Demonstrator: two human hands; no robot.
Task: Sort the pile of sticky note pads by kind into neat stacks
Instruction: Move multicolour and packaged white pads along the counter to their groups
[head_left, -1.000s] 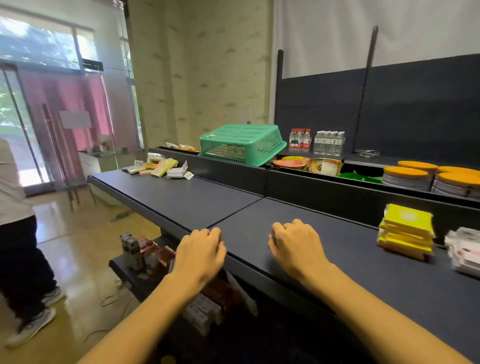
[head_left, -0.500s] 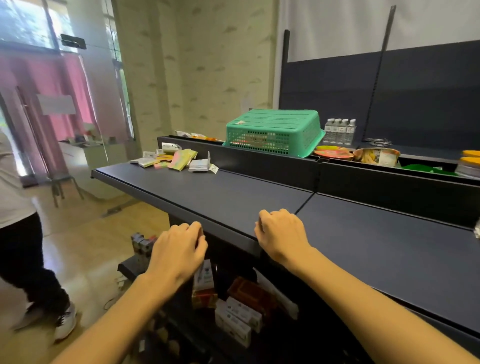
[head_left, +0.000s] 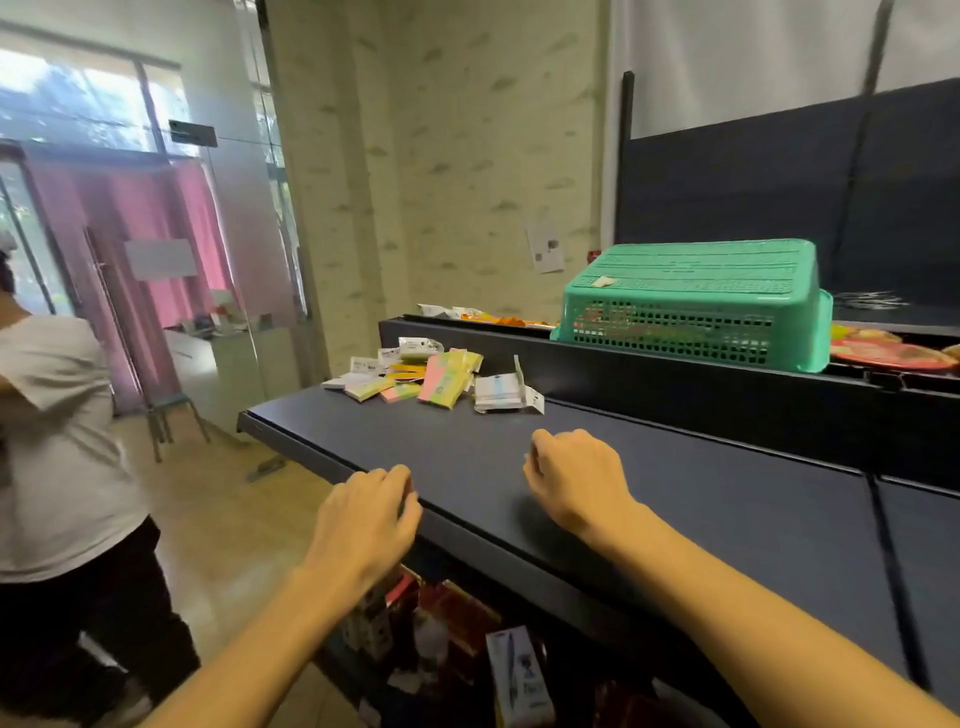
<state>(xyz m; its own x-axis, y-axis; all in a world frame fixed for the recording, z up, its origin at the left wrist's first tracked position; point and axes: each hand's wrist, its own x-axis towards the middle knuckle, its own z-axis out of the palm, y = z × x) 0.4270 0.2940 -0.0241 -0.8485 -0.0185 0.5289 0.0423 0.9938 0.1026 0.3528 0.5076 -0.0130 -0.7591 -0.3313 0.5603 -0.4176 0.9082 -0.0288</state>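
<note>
Dark shelf top (head_left: 675, 519), bare between its front edge and raised back rail. Left hand (head_left: 363, 525) at the front edge and right hand (head_left: 576, 483) on top, both loosely curled, holding nothing. Sticky note pads (head_left: 421, 376) piled at the far left end, beside the overturned green basket (head_left: 696, 306); person standing left.

In front of me runs a dark tabletop (head_left: 649, 499), with a seam crossing it toward its right end. At its far left end lies a loose pile of sticky note pads (head_left: 426, 376), pink, yellow, green and white, some overlapping. My right hand (head_left: 576, 480) rests on the tabletop, and my left hand (head_left: 363, 519) sits at its front edge.
</note>
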